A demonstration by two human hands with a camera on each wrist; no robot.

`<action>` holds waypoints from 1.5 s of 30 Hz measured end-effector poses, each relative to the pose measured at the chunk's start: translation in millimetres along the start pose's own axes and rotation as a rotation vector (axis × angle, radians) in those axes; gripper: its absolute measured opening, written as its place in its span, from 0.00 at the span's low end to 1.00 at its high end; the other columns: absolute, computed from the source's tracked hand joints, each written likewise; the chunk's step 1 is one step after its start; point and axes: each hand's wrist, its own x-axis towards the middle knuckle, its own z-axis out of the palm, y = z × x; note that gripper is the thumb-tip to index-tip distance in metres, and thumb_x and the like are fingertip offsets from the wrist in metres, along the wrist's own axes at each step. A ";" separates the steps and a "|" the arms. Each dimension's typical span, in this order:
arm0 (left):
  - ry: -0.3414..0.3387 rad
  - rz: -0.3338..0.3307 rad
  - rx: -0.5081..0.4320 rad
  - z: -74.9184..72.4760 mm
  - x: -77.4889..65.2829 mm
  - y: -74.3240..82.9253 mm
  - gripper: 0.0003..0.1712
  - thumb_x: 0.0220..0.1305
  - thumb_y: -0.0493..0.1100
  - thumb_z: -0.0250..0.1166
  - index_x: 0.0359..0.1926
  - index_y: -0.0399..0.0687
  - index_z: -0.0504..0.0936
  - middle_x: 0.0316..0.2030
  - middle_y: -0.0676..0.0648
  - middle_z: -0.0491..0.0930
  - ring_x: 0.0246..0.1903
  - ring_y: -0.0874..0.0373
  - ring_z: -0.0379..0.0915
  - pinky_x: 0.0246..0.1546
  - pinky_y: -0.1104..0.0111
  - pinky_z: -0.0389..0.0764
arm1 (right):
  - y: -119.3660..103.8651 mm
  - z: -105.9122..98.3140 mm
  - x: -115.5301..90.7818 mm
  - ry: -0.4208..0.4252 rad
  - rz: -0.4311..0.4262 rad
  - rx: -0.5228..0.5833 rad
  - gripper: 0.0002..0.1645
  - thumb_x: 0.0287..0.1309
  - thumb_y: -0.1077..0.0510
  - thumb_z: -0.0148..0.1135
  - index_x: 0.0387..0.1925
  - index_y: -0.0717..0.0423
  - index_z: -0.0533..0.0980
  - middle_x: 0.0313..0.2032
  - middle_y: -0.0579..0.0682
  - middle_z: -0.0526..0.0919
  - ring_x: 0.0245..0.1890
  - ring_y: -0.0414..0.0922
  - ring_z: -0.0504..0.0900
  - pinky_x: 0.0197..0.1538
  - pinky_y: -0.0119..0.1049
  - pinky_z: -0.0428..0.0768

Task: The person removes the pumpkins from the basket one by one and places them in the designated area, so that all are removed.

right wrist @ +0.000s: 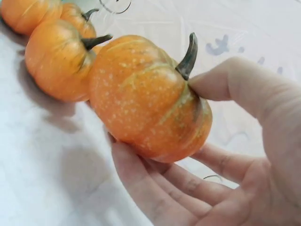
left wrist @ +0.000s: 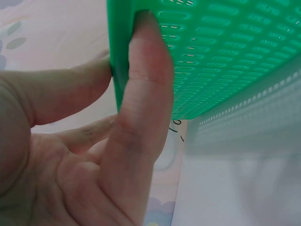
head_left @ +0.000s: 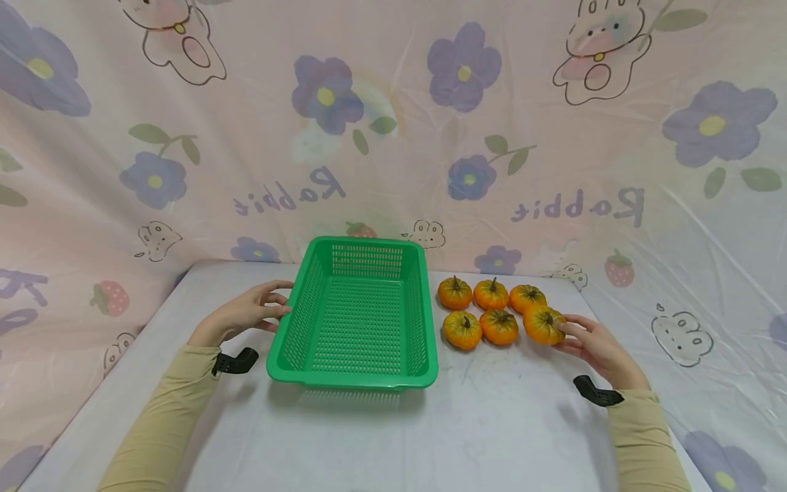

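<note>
A green plastic basket [head_left: 356, 328] with perforated walls stands at the centre of the head view, and no contents show inside. At its left side my left hand [head_left: 249, 311] grips the rim. Close up, the thumb and a finger [left wrist: 146, 70] meet the green rim [left wrist: 120, 52]. My right hand [head_left: 593, 345] holds a small orange pumpkin [head_left: 544, 324] at the right end of a group. In the right wrist view, the thumb presses beside the stem of this pumpkin [right wrist: 150, 99] and the other fingers support it from below, tilted and above the table.
Several more pumpkins [head_left: 499, 326] sit in two short rows between the basket and my right hand. They rest on a white-covered table [head_left: 479, 437]. A patterned cloth [head_left: 393, 150] hangs behind it. A black wrist camera [head_left: 596, 391] sits at each sleeve.
</note>
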 end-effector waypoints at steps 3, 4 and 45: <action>0.002 -0.003 -0.005 0.5 0.2 -1.1 0.40 0.69 0.41 0.60 0.73 0.40 0.48 0.49 0.34 0.69 0.42 0.48 0.76 0.41 0.57 0.82 | 5.3 2.0 1.4 0.017 0.016 -0.034 0.38 0.70 0.50 0.53 0.65 0.74 0.53 0.63 0.68 0.56 0.37 0.40 0.82 0.48 0.36 0.81; 0.003 -0.003 -0.006 0.6 0.6 -1.7 0.40 0.69 0.41 0.59 0.73 0.40 0.48 0.49 0.34 0.69 0.42 0.48 0.76 0.41 0.57 0.82 | 7.1 2.8 1.9 0.020 0.022 -0.042 0.38 0.70 0.50 0.53 0.65 0.74 0.53 0.62 0.68 0.58 0.37 0.40 0.82 0.48 0.36 0.81; 0.066 0.006 0.040 1.2 -6.6 -1.2 0.34 0.71 0.44 0.56 0.71 0.38 0.55 0.53 0.33 0.69 0.45 0.47 0.74 0.43 0.57 0.82 | 21.6 5.4 9.2 0.111 0.066 -0.187 0.45 0.69 0.40 0.49 0.67 0.76 0.53 0.61 0.73 0.63 0.38 0.37 0.81 0.46 0.36 0.82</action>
